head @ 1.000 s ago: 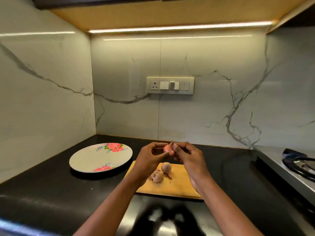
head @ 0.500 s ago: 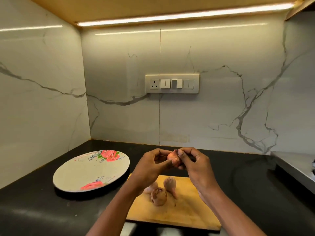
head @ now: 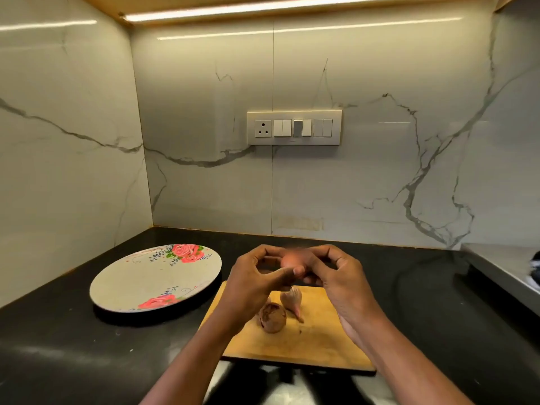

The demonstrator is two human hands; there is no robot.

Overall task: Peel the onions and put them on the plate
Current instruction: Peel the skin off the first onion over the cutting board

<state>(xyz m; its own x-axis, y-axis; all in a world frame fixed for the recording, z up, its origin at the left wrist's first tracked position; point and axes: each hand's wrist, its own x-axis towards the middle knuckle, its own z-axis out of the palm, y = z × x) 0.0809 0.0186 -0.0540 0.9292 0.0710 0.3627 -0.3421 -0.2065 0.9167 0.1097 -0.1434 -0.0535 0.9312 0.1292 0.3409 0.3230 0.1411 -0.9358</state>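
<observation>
Your left hand (head: pixel 257 276) and right hand (head: pixel 336 276) both pinch one small pinkish onion (head: pixel 292 260), fingers curled round it, held in the air above the far edge of the cutting board (head: pixel 315 340). Just below the grip, two more onions (head: pixel 271 317) lie on the board with their dry skins on, and the flowered plate (head: pixel 152 279) sits off to the left of the grip with nothing on it. This looks like the peeling step. Hold the bulb steady with one hand and let the other thumbnail catch the papery edge near the tip, stripping towards the root. Keep the pinch light, since a bare onion is slick. Let the skin drop on the board, not the plate.
</observation>
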